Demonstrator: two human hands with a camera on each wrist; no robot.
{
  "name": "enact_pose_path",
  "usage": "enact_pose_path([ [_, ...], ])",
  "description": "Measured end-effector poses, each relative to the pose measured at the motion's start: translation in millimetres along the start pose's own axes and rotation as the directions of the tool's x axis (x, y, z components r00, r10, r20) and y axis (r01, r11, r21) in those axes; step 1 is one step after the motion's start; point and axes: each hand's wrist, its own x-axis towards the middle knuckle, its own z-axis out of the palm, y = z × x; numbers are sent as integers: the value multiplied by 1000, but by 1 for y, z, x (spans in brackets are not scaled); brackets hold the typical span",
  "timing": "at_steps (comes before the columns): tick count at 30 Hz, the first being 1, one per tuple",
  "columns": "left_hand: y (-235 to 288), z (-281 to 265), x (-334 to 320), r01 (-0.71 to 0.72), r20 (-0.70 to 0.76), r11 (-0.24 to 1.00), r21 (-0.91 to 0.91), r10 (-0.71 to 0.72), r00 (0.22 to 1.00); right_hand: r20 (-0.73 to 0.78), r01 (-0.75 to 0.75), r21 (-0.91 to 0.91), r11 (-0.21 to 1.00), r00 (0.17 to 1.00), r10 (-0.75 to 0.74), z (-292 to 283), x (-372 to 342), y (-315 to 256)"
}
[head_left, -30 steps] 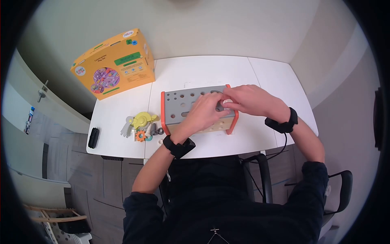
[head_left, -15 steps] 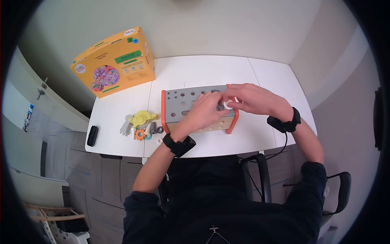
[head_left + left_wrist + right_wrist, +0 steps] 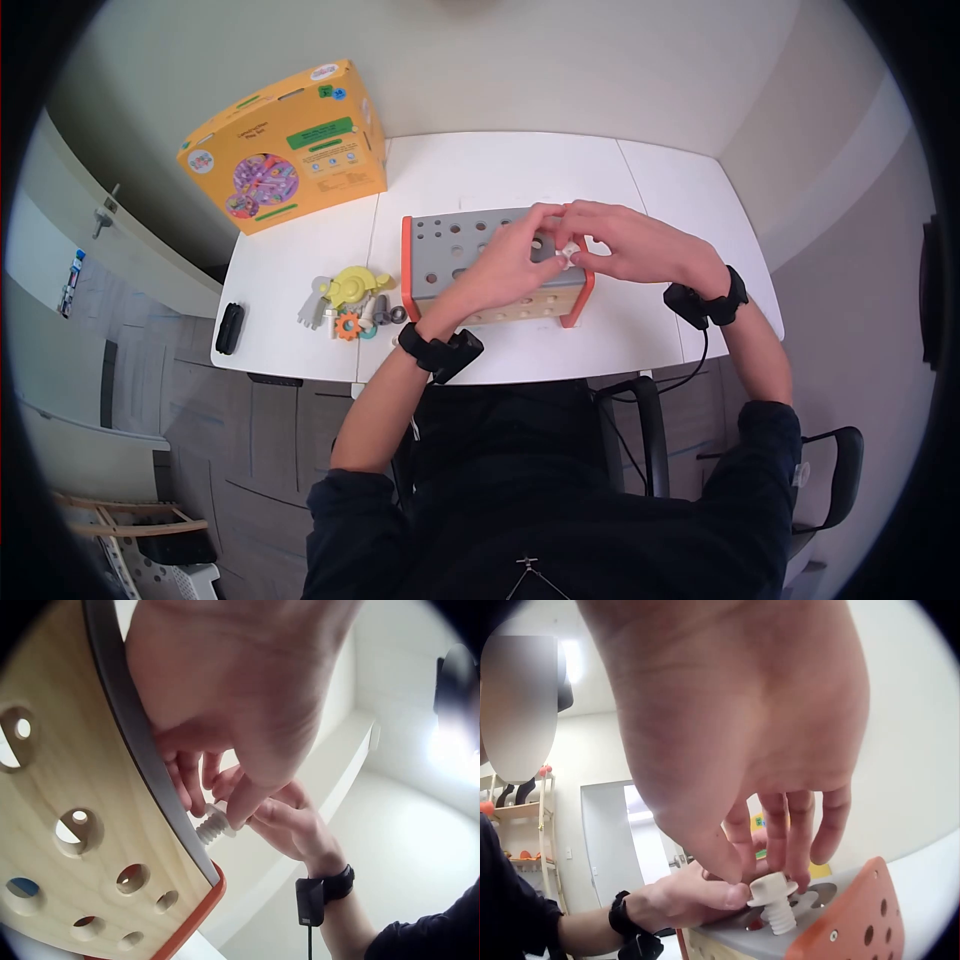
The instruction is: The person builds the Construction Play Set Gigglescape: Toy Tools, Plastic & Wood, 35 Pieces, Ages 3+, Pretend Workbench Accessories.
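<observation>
A white toy bolt (image 3: 781, 913) with a thick thread stands tilted, head up, over the right end of a grey-topped toy workbench (image 3: 432, 258). My left hand (image 3: 505, 265) pinches it, its thumb (image 3: 244, 806) against the head in the left wrist view. From the right side my right hand (image 3: 640, 245) grips the same bolt, a fingertip at its collar in the right wrist view. The thread shows just above the bench top. Round holes pierce the top and the pale wooden front (image 3: 45, 780); the end panels (image 3: 855, 922) are orange-red.
Left of the bench lie a yellow toy piece (image 3: 352, 286), an orange gear (image 3: 347, 326), a grey toy piece (image 3: 312, 308) and several small bolts and nuts. A yellow play set box (image 3: 290, 150) stands at the back left. A black case (image 3: 229, 328) lies at the table's left edge.
The bolt has tipped between my hands, and its white head now shows from another side. My left hand has shifted slightly, its index finger now raised toward the right hand's fingers.
</observation>
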Motion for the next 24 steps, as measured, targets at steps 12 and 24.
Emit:
enact_pose_path([
  [12, 12, 12, -2, 60, -72, 950, 307, -39, 997, -25, -311, -524, 793, 936, 351, 7, 15, -21],
  [24, 12, -4, -1, 20, 12, 995, 99, -21, 1000, -92, 43, 67, 997, 995, -36, 18, -2, 1],
])
